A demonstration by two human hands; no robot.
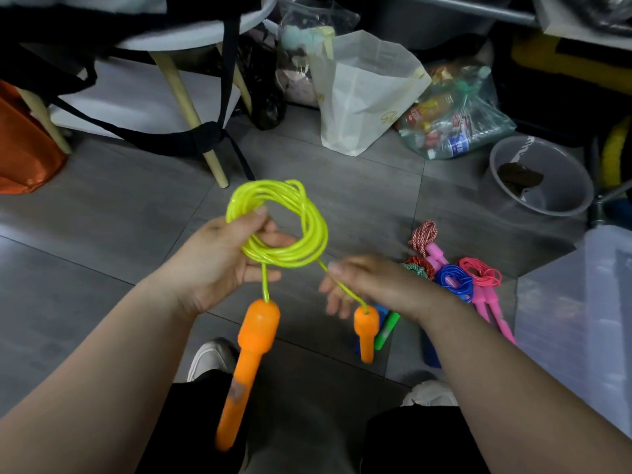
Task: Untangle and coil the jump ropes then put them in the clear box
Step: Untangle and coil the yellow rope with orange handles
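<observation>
Yellow rope coiled in loops, held up over the floor. Left hand grips the coil, thumb on top. Two orange handles hang below on short strands. Right hand blurred, fingers spread by the strand to the smaller-looking handle; can't tell if it pinches. Other ropes piled on the floor just beside the clear box, far right.
</observation>
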